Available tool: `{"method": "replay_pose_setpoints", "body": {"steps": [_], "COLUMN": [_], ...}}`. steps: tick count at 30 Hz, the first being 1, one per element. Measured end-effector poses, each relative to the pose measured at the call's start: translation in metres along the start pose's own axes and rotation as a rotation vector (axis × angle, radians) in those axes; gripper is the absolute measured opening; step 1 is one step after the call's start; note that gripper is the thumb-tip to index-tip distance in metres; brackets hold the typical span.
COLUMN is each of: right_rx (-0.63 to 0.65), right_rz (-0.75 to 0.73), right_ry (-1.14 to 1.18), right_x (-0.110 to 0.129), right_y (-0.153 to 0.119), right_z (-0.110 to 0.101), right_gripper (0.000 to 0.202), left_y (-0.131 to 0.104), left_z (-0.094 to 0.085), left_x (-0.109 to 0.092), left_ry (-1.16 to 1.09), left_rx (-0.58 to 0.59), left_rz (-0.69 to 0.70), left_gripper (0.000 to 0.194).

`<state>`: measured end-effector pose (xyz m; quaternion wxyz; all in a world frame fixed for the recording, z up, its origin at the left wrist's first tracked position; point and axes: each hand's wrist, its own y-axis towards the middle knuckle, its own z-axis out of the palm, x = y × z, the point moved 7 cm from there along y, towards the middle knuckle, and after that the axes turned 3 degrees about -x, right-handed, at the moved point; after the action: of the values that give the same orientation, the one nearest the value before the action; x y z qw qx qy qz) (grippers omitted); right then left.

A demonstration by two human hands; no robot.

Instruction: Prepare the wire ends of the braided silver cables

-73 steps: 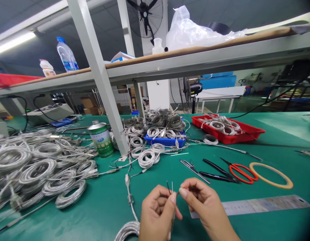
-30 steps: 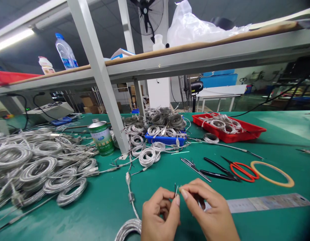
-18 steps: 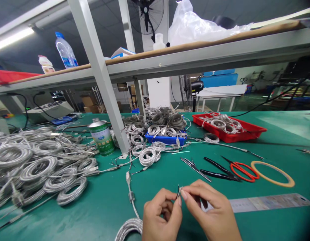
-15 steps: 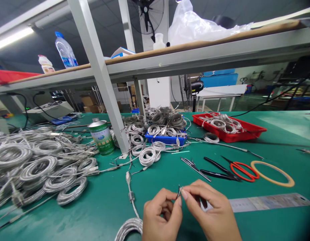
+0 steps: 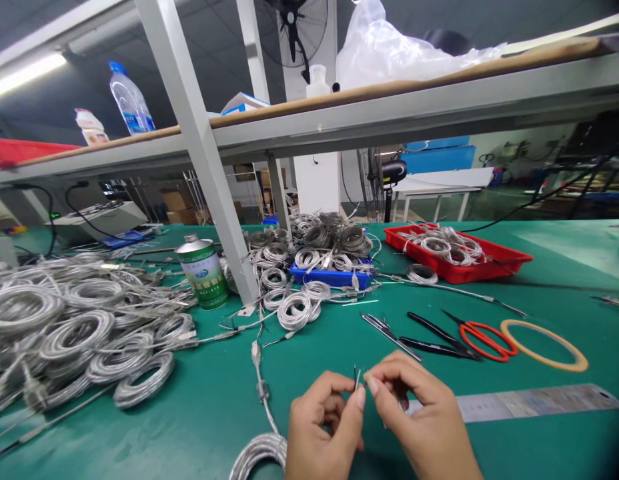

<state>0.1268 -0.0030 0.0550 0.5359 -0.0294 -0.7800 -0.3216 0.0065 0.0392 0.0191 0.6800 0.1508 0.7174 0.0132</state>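
Observation:
Near the front edge of the bench, my left hand pinches the thin wire ends of a cable between thumb and forefinger; a dark strand and a pale one stick up from the grip. Close beside them is my right hand, thumb and forefinger pressed together; whatever may be in that pinch is too small to make out. A coiled clear-jacketed cable lies left of my left hand, its USB plug and ferrite bead stretched out behind it. A steel ruler lies partly behind my right hand.
Tweezers, black-handled pliers, red-handled scissors and a tape ring lie ahead right. Coiled cables pile up left, beside a green can. Blue and red trays hold more. A shelf post rises behind.
My right fingertips have drawn slightly away from the wire ends, leaving a small gap. The strands in my left hand now stand a little farther apart.

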Motion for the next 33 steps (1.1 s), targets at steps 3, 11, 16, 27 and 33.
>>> {"method": "replay_pose_setpoints", "body": {"steps": [3,11,16,27,33], "right_rx": [0.028,0.012,-0.018,-0.027,0.008], "right_rz": [0.031,0.103,0.082,0.086,0.11], "right_ry": [0.057,0.173,0.225,0.191,0.185], "right_x": [-0.004,-0.022,-0.026,-0.045,-0.046], "right_y": [0.0,0.01,0.02,0.024,0.023], "right_z": [0.003,-0.004,-0.012,-0.016,-0.011], "right_gripper": [0.016,0.015,0.015,0.02,0.021], "left_y": [0.001,0.016,0.027,0.033,0.032], "left_z": [0.0,0.013,0.029,0.048,0.048], "left_x": [-0.003,-0.029,-0.04,0.012,0.01], "left_ry": [-0.015,0.185,0.158,-0.149,-0.255], "left_rx": [-0.012,0.023,0.095,0.158,0.166], "left_rz": [-0.02,0.082,0.046,-0.231,-0.277], "left_gripper": [0.024,0.016,0.012,0.029,0.026]}}
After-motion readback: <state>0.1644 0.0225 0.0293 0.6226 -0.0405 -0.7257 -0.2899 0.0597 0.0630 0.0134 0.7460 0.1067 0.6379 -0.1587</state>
